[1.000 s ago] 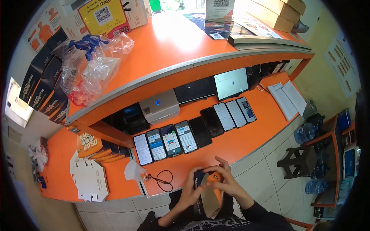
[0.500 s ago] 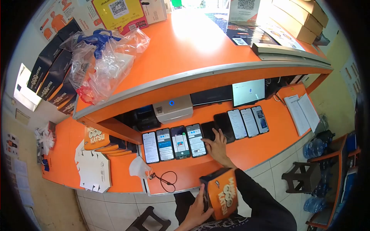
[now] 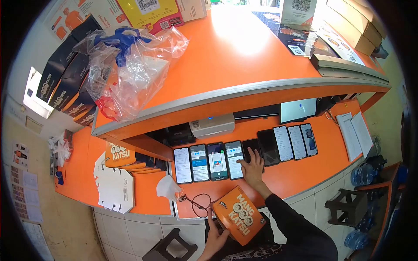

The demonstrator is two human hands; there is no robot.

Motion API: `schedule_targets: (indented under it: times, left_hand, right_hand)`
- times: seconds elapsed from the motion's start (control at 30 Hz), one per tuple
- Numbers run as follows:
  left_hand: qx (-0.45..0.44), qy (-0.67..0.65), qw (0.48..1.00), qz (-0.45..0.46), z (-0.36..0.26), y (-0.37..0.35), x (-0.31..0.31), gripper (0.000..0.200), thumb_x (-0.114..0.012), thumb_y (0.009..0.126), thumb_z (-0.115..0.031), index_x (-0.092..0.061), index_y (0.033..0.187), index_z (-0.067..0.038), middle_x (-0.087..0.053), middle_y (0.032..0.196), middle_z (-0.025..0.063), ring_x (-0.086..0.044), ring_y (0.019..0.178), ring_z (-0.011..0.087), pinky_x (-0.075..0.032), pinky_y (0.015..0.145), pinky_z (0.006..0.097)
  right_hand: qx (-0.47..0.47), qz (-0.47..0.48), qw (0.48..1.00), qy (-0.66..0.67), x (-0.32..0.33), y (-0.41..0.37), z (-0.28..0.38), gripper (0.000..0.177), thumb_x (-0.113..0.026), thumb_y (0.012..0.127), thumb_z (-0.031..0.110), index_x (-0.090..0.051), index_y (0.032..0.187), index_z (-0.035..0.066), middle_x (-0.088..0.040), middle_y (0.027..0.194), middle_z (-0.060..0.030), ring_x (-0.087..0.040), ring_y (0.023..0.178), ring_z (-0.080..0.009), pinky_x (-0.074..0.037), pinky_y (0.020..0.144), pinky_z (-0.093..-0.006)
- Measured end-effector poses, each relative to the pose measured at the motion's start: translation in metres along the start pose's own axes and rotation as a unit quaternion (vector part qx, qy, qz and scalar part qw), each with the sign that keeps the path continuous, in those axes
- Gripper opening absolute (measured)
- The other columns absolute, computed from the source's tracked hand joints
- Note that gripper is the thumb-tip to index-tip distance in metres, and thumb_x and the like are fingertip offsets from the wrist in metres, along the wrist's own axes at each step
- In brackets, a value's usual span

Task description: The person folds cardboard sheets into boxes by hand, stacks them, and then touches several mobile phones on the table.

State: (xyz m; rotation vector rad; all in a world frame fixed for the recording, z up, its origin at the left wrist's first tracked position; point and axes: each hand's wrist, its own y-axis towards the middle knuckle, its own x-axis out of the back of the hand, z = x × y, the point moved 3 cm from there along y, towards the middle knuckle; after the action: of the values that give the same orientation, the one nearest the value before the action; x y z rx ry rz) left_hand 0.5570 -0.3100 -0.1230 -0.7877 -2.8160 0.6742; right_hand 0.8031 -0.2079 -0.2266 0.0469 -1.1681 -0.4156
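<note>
My left hand grips an orange food box by its left edge, in front of the counter. The printed lid faces up toward me. My right hand reaches over the counter with its fingers apart. Its fingertips rest at a dark-screened phone, partly hidden under them. Left of that hand lies a phone with a lit screen, in line with several other lit phones. A second dark phone lies just to the right.
Between the phones and the counter edge are a white face mask and a black cable. Orange boxes and flat white cardboard lie at left. A raised shelf overhangs the back. Dark stools stand below.
The orange box has turned from a steep tilt to face up, and moved up and left with my left hand. My right hand stays at the dark phone while the view shifts.
</note>
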Motion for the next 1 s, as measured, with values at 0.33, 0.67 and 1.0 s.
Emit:
schedule_targets:
  times: [0.33,0.67,1.0]
  left_hand:
    - [-0.054,0.097,0.994,-0.015,-0.015,0.007,0.006,0.091,-0.057,0.078,-0.007,0.009,0.140,-0.002,-0.033,0.130,0.0270,-0.046,0.116,0.0321,-0.044,0.089,0.0344]
    - [-0.151,0.086,0.978,0.116,-0.042,0.008,-0.047,0.104,-0.062,0.075,-0.012,0.022,0.136,0.001,-0.022,0.135,0.0303,-0.033,0.125,0.0329,-0.033,0.100,0.0366]
    - [-0.178,0.248,0.947,0.103,-0.050,0.018,-0.077,0.103,-0.060,0.079,-0.013,0.026,0.133,0.003,-0.024,0.132,0.0256,-0.041,0.116,0.0312,-0.037,0.095,0.0350]
  right_hand:
    - [0.061,0.362,0.855,0.367,0.114,-0.108,0.083,0.096,-0.079,0.061,0.044,-0.029,0.138,0.018,-0.006,0.142,-0.0270,-0.006,0.133,-0.0471,-0.020,0.106,-0.0515]
    - [0.023,0.237,0.848,0.474,0.141,-0.131,0.049,0.101,-0.075,0.057,0.025,-0.020,0.142,0.019,-0.003,0.144,-0.0260,-0.005,0.134,-0.0443,-0.018,0.106,-0.0521]
    - [-0.032,0.136,0.945,0.295,0.165,-0.148,0.049,0.095,-0.080,0.058,0.028,-0.030,0.138,0.017,-0.005,0.144,-0.0228,-0.009,0.134,-0.0419,-0.022,0.105,-0.0502]
